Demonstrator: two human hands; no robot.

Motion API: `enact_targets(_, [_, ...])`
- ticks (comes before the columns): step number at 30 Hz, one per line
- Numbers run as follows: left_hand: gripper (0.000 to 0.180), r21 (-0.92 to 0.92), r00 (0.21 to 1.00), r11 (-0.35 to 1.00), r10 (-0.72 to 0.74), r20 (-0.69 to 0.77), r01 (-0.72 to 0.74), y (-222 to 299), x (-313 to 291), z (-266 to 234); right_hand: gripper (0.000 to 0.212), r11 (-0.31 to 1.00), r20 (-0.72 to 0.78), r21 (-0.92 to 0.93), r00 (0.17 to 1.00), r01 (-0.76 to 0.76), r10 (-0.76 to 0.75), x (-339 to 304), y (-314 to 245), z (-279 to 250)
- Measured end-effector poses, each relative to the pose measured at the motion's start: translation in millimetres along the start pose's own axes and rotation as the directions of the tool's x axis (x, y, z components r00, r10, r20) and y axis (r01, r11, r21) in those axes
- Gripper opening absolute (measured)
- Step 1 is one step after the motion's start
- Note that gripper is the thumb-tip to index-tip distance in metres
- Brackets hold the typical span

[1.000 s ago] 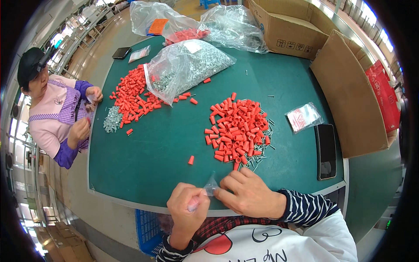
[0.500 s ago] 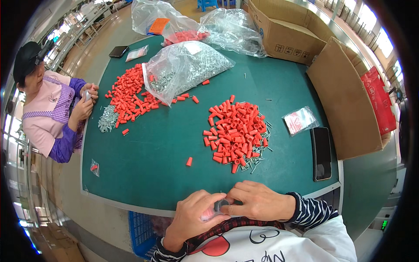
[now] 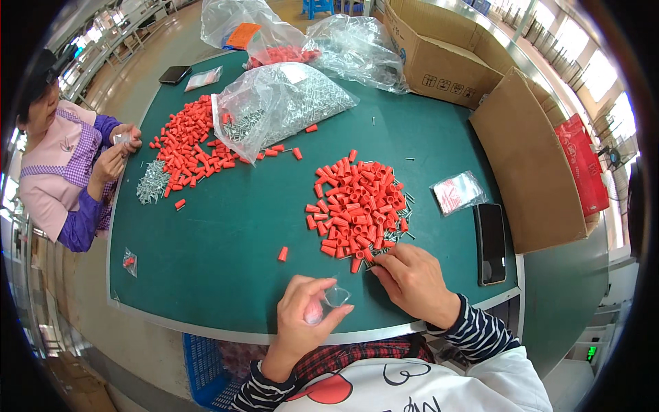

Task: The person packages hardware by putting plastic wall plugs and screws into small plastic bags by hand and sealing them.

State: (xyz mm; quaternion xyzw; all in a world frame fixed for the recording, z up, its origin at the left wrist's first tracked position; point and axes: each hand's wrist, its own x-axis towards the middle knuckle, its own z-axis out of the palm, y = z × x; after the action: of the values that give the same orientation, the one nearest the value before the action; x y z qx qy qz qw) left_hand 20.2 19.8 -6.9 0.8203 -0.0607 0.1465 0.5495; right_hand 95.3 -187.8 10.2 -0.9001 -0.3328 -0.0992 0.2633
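My left hand is closed around a small clear plastic bag near the table's front edge. The bag's mouth gapes toward the right, and something pinkish shows between palm and fingers. At the near edge of a pile of red tapered plastic caps, my right hand has its thumb and fingertips brought together among silvery screws. What lies between those fingertips is too small to make out. A single red cap lies apart, left of the pile.
A large clear bag of screws lies beside more red caps. At left, a co-worker holds a small bag. On the right are a phone, a packet and cardboard boxes. A blue basket stands below the front edge.
My right hand has left the bag and moved forward to the near edge of the pile. My left hand keeps the bag, now with its mouth open. The view has shifted slightly.
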Motion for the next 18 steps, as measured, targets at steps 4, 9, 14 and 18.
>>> enact_targets(4, [0.052, -0.023, 1.000, 1.000, 0.003, -0.020, -0.003, -2.8, -0.7, 1.9, 0.017, 0.996, 0.078, -0.091, 0.997, -0.020, 0.027, 15.4, -4.9, 1.2])
enact_targets(9, [0.052, -0.040, 1.000, 0.999, -0.016, -0.016, 0.016, -4.4, -0.9, 2.0, 0.014, 0.967, 0.235, -0.229, 0.971, 0.107, -0.051, 27.0, 1.4, 3.0])
enact_targets(14, [0.051, -0.054, 0.999, 0.998, -0.033, -0.024, 0.032, -3.0, -0.2, 0.5, 0.013, 0.972, 0.288, -0.186, 0.954, 0.143, -0.085, 33.3, 2.2, -4.7])
enact_targets(18, [0.051, -0.059, 0.999, 0.998, -0.035, -0.028, 0.033, -3.5, -0.4, 0.3, 0.013, 0.997, 0.143, 0.072, 0.989, 0.014, -0.025, 23.7, 10.5, -2.8])
